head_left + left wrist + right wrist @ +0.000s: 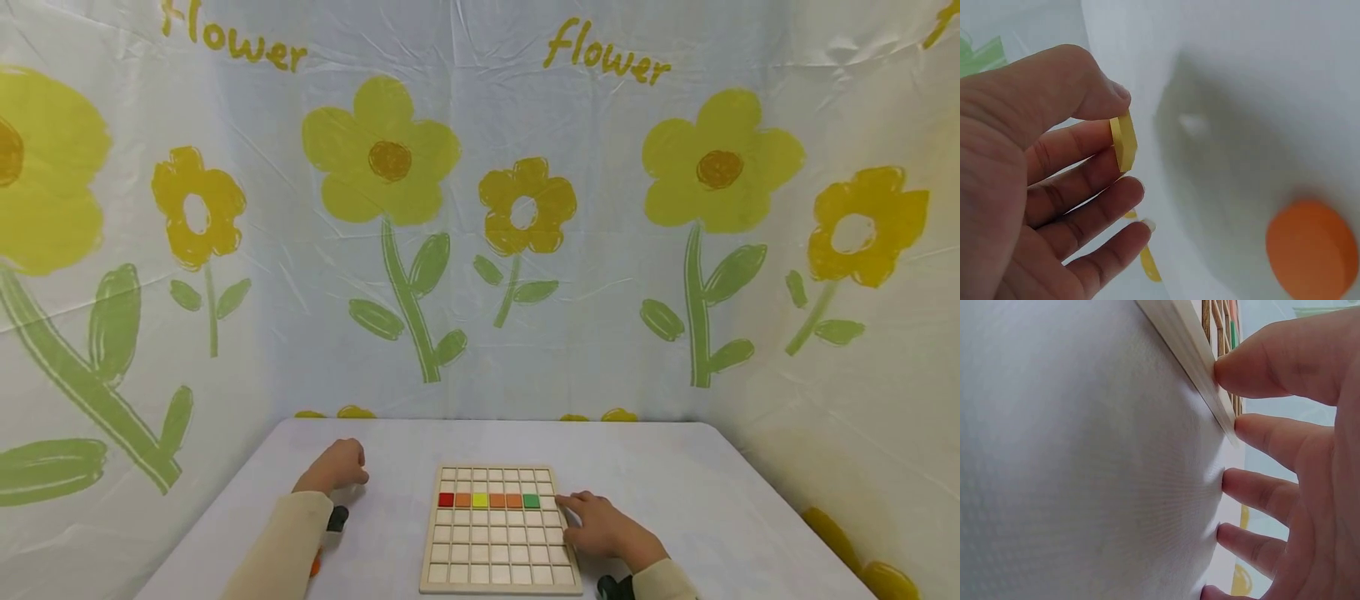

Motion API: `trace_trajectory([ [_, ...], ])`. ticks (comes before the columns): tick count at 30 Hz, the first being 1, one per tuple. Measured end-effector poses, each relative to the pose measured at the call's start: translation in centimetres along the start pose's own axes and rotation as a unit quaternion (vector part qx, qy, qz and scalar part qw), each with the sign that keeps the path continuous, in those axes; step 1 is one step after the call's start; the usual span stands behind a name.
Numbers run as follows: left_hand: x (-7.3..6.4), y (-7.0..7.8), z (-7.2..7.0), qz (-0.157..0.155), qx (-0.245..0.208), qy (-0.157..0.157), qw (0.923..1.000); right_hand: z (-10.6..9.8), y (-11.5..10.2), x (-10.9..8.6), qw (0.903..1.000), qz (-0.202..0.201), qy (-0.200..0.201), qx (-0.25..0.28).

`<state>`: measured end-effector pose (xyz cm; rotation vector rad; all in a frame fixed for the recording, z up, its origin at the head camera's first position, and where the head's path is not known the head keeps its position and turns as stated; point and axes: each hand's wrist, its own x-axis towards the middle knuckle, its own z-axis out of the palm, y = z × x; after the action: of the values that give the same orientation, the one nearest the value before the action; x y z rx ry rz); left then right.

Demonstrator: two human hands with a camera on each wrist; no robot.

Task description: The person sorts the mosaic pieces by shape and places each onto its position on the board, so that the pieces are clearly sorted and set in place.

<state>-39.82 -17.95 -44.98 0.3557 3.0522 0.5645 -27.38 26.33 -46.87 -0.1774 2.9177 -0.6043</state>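
Note:
A square wooden grid board [501,588] lies on the table. Across one of its upper rows run coloured tiles: red [446,500], orange [462,500], yellow [480,500], two more orange and then green [531,501]. Left of the board, my left hand [335,467] is held over the table. In the left wrist view it pinches a small flat yellow tile [1124,142] between thumb and index finger. My right hand [609,529] touches the board's right edge with thumb and index fingertip, the other fingers resting on the table in the right wrist view.
An orange rounded object [1313,250] lies on the table near my left wrist, mostly hidden by the sleeve in the head view. The white tabletop [660,467] meets flower-printed cloth [600,350] at the back, with more cloth at both sides.

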Motion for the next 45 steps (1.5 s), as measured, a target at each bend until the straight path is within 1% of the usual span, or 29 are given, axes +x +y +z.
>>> trace_trajectory([
  [7,0.1,1.2,0.5,0.010,-0.024,0.002,0.9996,0.3,0.2,0.2,1.0000,0.001,-0.003,0.000],
  [15,0.5,2.0,1.1,0.033,-0.018,0.006,0.9993,0.4,0.3,0.1,1.0000,-0.010,0.001,-0.002],
  [19,0.5,2.9,1.3,0.021,-0.019,-0.003,0.9996,0.3,0.1,0.1,1.0000,-0.010,0.001,-0.001],
  [27,0.3,5.0,1.5,0.026,-0.008,-0.004,0.9996,0.0,-0.1,0.0,0.9999,-0.013,0.001,-0.003],
  [29,0.4,5.4,1.6,0.023,-0.009,-0.006,0.9997,-0.1,-0.1,0.0,0.9999,-0.012,0.001,-0.003],
  [32,0.4,6.0,2.0,0.025,-0.008,-0.006,0.9996,-0.2,-0.1,0.1,1.0000,-0.007,0.001,-0.001],
  [38,0.2,7.4,2.4,0.041,-0.012,-0.004,0.9991,0.0,0.0,0.2,1.0000,0.000,-0.002,-0.003],
  [40,0.1,7.8,2.6,0.051,-0.014,-0.002,0.9986,0.1,-0.1,0.2,1.0000,0.002,-0.004,-0.002],
  [45,-0.3,8.7,3.1,0.091,-0.018,0.012,0.9957,0.2,-0.1,0.2,1.0000,0.005,-0.005,0.004],
])
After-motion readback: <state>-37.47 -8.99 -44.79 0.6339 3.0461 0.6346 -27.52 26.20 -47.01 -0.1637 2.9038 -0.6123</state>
